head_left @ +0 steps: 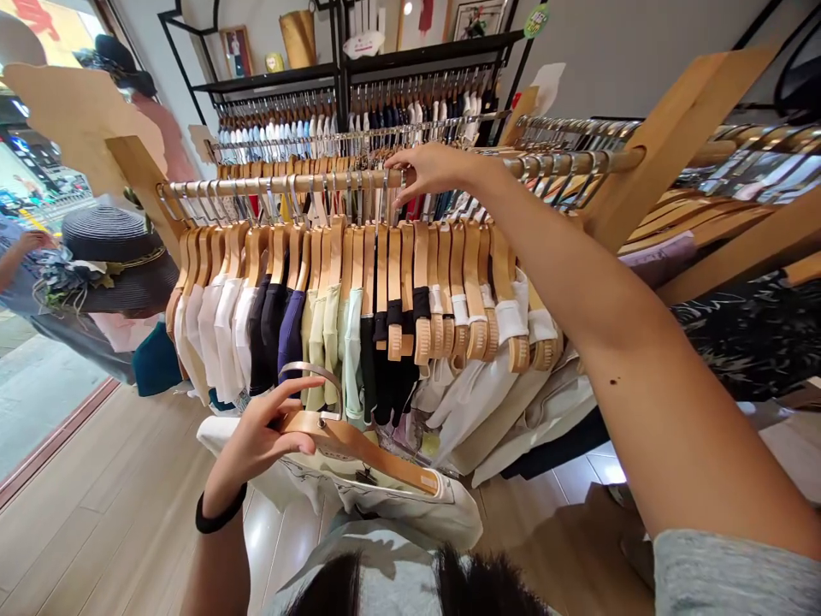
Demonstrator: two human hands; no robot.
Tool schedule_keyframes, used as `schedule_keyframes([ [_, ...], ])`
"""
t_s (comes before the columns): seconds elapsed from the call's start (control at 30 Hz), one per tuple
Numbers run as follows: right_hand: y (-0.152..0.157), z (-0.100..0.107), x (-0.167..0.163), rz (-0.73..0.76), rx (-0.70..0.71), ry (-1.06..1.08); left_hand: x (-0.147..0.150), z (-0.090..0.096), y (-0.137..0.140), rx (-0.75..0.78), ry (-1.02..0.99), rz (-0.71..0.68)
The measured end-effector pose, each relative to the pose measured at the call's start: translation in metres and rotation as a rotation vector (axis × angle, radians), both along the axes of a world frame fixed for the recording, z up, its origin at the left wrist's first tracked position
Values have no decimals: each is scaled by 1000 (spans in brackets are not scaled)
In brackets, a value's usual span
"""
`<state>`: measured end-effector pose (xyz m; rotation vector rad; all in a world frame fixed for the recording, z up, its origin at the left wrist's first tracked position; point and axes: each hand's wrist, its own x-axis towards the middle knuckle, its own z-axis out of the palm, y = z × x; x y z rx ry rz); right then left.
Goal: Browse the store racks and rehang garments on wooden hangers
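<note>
In my left hand (266,432) is a wooden clothes hanger (378,462), gripped at its neck beside the metal hook. A white garment (429,513) hangs from it, close in front of my body. My right hand (429,167) reaches up to the clothes rail (256,184), fingers over the top and thumb below, closed about a hanger hook there. Which hanger that hook belongs to is hard to make out. Under the rail hang several garments on wooden hangers: white tops (224,334), a purple one (292,329), pale green ones (330,329) and black ones (391,376).
Wooden posts (680,128) support the rail. A dark straw hat (112,257) with flowers is at the left, near a person's arm (22,248). Behind are more garments (282,133) and a black shelf (269,79). More hangers (680,218) fill the right side. Wooden flooring (103,488) lies below.
</note>
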<state>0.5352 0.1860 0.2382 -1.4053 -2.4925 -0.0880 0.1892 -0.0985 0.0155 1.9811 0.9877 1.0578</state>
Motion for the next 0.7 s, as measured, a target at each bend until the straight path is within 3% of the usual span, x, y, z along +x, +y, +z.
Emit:
schedule_keyframes([
  [0.2,-18,1,-8,-19,-19,13,0,-1,8,-72,48,-32],
  [0.37,-32,15,23,-78,-75,48,-3,-3,14,-78,52,-56],
  [0.53,-26,14,57,-122,-54,-31,0,-3,20,-81,59,-67],
  [0.7,-16,4,56,-119,10,-51,4,-1,24,-82,56,-81],
])
